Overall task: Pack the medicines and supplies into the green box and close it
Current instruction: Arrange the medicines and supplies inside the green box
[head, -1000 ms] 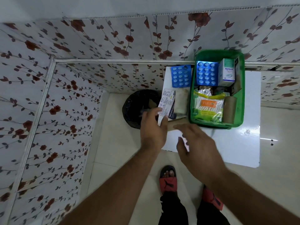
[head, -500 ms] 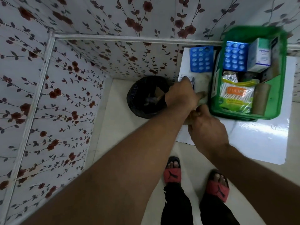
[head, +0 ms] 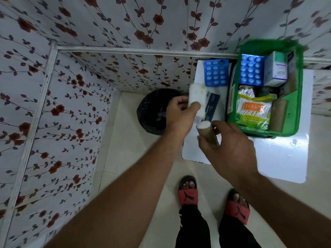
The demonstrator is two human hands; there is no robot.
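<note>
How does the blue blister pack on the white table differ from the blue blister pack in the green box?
The blue blister pack on the white table lies outside, left of the green box; the blue blister pack in the green box sits packed beside a white carton. Both show rows of round tablets.

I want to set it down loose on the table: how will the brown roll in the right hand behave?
The brown roll is a round cylinder, so laid on its side on the glossy white table it will probably roll. The right hand lifts it with fingertips alone, so it seems light. Stood on its flat white end, it may tip.
</note>
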